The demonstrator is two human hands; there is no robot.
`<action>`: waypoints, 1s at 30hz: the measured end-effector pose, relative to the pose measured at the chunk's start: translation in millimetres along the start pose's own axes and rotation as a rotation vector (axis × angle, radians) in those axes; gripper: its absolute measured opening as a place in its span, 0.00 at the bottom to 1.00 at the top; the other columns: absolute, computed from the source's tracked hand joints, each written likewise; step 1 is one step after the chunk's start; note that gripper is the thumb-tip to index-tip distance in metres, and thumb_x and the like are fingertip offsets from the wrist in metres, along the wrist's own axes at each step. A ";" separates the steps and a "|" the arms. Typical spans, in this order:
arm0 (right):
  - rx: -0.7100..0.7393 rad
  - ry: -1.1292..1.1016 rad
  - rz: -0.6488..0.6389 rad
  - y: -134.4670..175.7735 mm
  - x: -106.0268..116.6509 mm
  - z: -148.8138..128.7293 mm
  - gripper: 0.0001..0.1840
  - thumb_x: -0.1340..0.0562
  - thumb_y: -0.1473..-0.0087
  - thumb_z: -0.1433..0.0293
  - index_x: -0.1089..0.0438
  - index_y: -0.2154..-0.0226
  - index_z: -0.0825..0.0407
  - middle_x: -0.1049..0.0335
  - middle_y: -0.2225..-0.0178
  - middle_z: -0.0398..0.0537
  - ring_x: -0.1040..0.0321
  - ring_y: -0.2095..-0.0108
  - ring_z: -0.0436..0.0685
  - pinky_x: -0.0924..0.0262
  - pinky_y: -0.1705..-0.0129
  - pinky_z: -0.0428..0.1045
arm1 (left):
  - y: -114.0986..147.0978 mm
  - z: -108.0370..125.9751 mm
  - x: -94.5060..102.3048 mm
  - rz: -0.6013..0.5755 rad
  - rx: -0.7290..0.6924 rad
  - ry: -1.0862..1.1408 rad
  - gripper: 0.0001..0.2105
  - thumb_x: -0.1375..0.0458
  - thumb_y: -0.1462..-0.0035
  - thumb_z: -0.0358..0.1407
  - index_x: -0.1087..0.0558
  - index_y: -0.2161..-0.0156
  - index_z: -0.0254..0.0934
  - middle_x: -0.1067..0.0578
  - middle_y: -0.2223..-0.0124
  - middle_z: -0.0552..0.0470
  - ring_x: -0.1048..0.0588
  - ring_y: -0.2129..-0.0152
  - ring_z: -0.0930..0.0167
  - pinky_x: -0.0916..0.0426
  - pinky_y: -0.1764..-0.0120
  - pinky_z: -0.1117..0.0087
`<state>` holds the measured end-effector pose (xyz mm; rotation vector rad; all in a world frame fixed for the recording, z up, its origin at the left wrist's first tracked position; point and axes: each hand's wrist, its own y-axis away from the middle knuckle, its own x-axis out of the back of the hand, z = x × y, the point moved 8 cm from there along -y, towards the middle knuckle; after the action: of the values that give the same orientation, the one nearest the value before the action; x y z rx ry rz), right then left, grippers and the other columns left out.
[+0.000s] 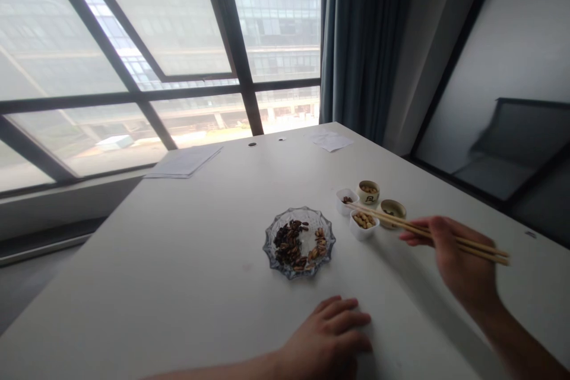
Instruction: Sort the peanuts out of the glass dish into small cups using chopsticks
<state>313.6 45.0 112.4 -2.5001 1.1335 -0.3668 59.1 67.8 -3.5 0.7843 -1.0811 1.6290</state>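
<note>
My right hand (463, 261) grips a pair of wooden chopsticks (409, 225), their tips over a small white cup (345, 209) with a few dark brown pieces in it. A second white cup (366, 231) holds light brown, peanut-like pieces. Behind it stand a cream pot (373, 197) bearing a dark character and a darker bowl (403, 214), both with small contents. Left of the cups, a scalloped glass dish (291, 275) holds dark pieces on its left and lighter brown ones on its right. My left hand (332, 332) rests on the table in front of the dish, fingers stretched out.
The white table (178, 273) extends back to large windows (169, 12). Paper sheets lie at its far left (182, 163) and a sheet of paper (333, 141) near its far right corner. A dark curtain (356, 41) hangs beyond, beside a glass panel (503, 71).
</note>
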 end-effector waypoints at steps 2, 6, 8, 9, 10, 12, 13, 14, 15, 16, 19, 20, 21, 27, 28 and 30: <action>0.028 -0.063 -0.230 13.5 -43.2 -3.4 0.19 0.36 0.33 0.55 0.18 0.64 0.52 0.17 0.69 0.51 0.18 0.71 0.58 0.21 0.66 0.50 | -0.9 0.4 1.5 -0.008 0.005 -0.001 0.10 0.44 0.30 0.39 0.27 0.46 0.46 0.27 0.33 0.58 0.34 0.32 0.66 0.43 0.29 0.61; 0.066 -0.117 -0.518 31.7 -103.1 -3.4 0.18 0.38 0.31 0.57 0.18 0.65 0.50 0.17 0.67 0.49 0.19 0.69 0.56 0.23 0.66 0.49 | -2.1 0.4 -0.9 -0.044 0.015 -0.005 0.10 0.44 0.28 0.41 0.26 0.46 0.44 0.26 0.33 0.56 0.33 0.32 0.65 0.43 0.29 0.60; 0.060 -0.111 -0.574 33.6 -118.3 0.0 0.19 0.38 0.30 0.57 0.18 0.64 0.50 0.17 0.66 0.50 0.19 0.68 0.56 0.23 0.67 0.49 | -2.5 0.5 -2.5 -0.051 0.011 -0.013 0.10 0.44 0.27 0.42 0.25 0.47 0.44 0.26 0.34 0.55 0.33 0.32 0.65 0.43 0.29 0.60; 0.050 -0.108 -0.591 33.6 -123.4 2.1 0.19 0.38 0.30 0.57 0.18 0.64 0.50 0.17 0.66 0.50 0.19 0.68 0.57 0.23 0.67 0.49 | -2.7 0.8 -2.7 -0.048 0.006 -0.014 0.10 0.44 0.27 0.42 0.25 0.47 0.44 0.26 0.34 0.55 0.33 0.32 0.65 0.42 0.29 0.60; 0.039 -0.109 -0.601 33.4 -127.4 4.1 0.19 0.38 0.31 0.56 0.18 0.64 0.51 0.18 0.66 0.50 0.19 0.68 0.57 0.23 0.67 0.49 | -2.9 1.1 -2.8 -0.044 0.000 -0.013 0.11 0.45 0.27 0.43 0.25 0.47 0.44 0.26 0.34 0.56 0.34 0.32 0.65 0.42 0.29 0.60; 0.017 -0.116 -0.611 33.0 -133.1 7.8 0.19 0.37 0.31 0.55 0.19 0.65 0.51 0.18 0.67 0.50 0.20 0.68 0.57 0.23 0.68 0.50 | -3.1 1.7 -2.6 -0.039 -0.009 -0.010 0.11 0.45 0.26 0.43 0.25 0.46 0.44 0.26 0.34 0.55 0.34 0.32 0.65 0.43 0.29 0.60; 0.006 -0.120 -0.615 33.1 -135.4 9.3 0.19 0.37 0.32 0.55 0.19 0.65 0.51 0.18 0.67 0.50 0.20 0.69 0.57 0.22 0.68 0.50 | -3.2 1.6 -2.8 -0.042 -0.006 -0.013 0.11 0.45 0.26 0.43 0.25 0.46 0.44 0.26 0.34 0.55 0.34 0.31 0.64 0.43 0.29 0.60; -0.001 -0.123 -0.617 33.3 -137.1 10.5 0.20 0.37 0.32 0.54 0.19 0.65 0.51 0.18 0.67 0.50 0.20 0.69 0.57 0.22 0.68 0.50 | -3.3 1.5 -2.9 -0.045 -0.003 -0.016 0.11 0.44 0.27 0.43 0.25 0.46 0.44 0.26 0.34 0.54 0.35 0.31 0.64 0.43 0.29 0.60; -0.004 -0.126 -0.616 33.5 -138.3 11.1 0.20 0.37 0.32 0.54 0.18 0.65 0.51 0.18 0.67 0.51 0.20 0.69 0.57 0.22 0.68 0.50 | -3.3 1.5 -3.4 -0.052 -0.001 -0.020 0.11 0.44 0.27 0.43 0.25 0.46 0.43 0.26 0.33 0.54 0.35 0.31 0.64 0.44 0.29 0.60; -0.004 -0.130 -0.608 33.5 -138.6 11.4 0.21 0.37 0.32 0.53 0.18 0.65 0.51 0.17 0.67 0.51 0.20 0.69 0.58 0.22 0.68 0.51 | -3.3 1.4 -3.6 -0.055 0.002 -0.023 0.11 0.44 0.27 0.43 0.25 0.46 0.44 0.27 0.33 0.54 0.35 0.31 0.64 0.44 0.29 0.59; 0.002 -0.127 -0.559 32.4 -136.0 12.2 0.21 0.37 0.33 0.53 0.17 0.65 0.52 0.16 0.66 0.52 0.20 0.70 0.58 0.22 0.69 0.51 | -3.4 1.5 -3.8 -0.053 -0.002 -0.028 0.12 0.45 0.26 0.44 0.26 0.45 0.44 0.27 0.33 0.55 0.35 0.31 0.64 0.43 0.29 0.59; 0.001 -0.123 -0.543 31.9 -134.7 13.1 0.21 0.36 0.33 0.53 0.17 0.65 0.52 0.16 0.66 0.53 0.20 0.70 0.58 0.22 0.69 0.51 | -3.5 1.4 -4.1 -0.054 -0.004 -0.028 0.12 0.45 0.26 0.45 0.25 0.45 0.44 0.27 0.33 0.55 0.35 0.31 0.64 0.42 0.29 0.59; -0.003 -0.120 -0.529 31.4 -133.2 14.1 0.21 0.36 0.33 0.54 0.17 0.66 0.52 0.16 0.66 0.53 0.19 0.70 0.58 0.22 0.68 0.51 | -3.5 1.3 -4.6 -0.058 -0.005 -0.029 0.12 0.45 0.26 0.45 0.25 0.46 0.44 0.27 0.33 0.55 0.34 0.31 0.64 0.42 0.29 0.59; -0.047 -0.158 -0.403 26.1 -113.8 17.0 0.20 0.33 0.36 0.53 0.16 0.66 0.52 0.16 0.69 0.53 0.17 0.71 0.61 0.19 0.69 0.51 | -3.1 1.1 -3.9 -0.039 -0.003 -0.033 0.12 0.45 0.25 0.45 0.25 0.46 0.44 0.27 0.33 0.56 0.34 0.32 0.65 0.43 0.29 0.60; -0.054 -0.160 -0.373 24.6 -107.1 16.4 0.20 0.33 0.36 0.53 0.16 0.65 0.52 0.16 0.70 0.53 0.16 0.71 0.62 0.19 0.68 0.52 | -2.9 0.9 -4.3 -0.042 -0.002 -0.038 0.12 0.45 0.25 0.44 0.25 0.46 0.44 0.27 0.33 0.56 0.34 0.32 0.65 0.43 0.29 0.60; -0.061 -0.150 -0.286 20.1 -88.1 14.1 0.20 0.31 0.38 0.53 0.16 0.65 0.52 0.16 0.70 0.53 0.16 0.70 0.63 0.18 0.68 0.53 | -2.6 0.6 -5.2 -0.051 -0.003 -0.041 0.11 0.45 0.26 0.45 0.25 0.47 0.44 0.27 0.33 0.56 0.34 0.32 0.65 0.43 0.29 0.60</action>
<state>249.0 103.1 83.8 -2.6971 0.7414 -0.2168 63.2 65.6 -7.1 0.8393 -1.0838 1.5745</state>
